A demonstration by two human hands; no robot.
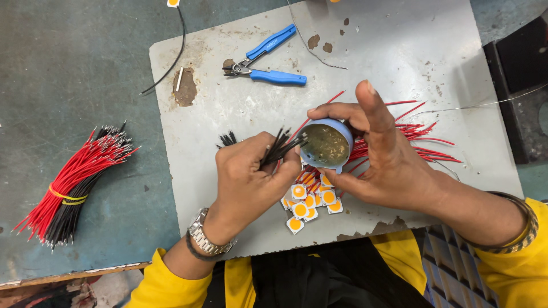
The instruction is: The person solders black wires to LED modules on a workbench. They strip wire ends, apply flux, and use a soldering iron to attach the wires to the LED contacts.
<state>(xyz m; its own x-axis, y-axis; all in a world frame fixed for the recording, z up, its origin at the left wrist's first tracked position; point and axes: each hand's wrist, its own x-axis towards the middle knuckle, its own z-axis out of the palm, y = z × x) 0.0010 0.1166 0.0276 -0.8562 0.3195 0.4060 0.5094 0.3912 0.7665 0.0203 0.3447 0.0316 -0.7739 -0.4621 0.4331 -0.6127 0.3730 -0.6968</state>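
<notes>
The left hand (251, 171) grips a bunch of thin black wires (281, 147), tips at the rim of a small round blue tin (326, 145) of brownish paste. The right hand (382, 154) clasps the tin, tilted, above square chips (308, 201) near the front edge of the worn grey metal plate (399, 51).

Worn grey-green workbench (74, 63) under a scuffed metal sheet (399, 68)

Blue-handled cutters (268, 60) lie beyond a banded wire bundle (74, 185).
</notes>
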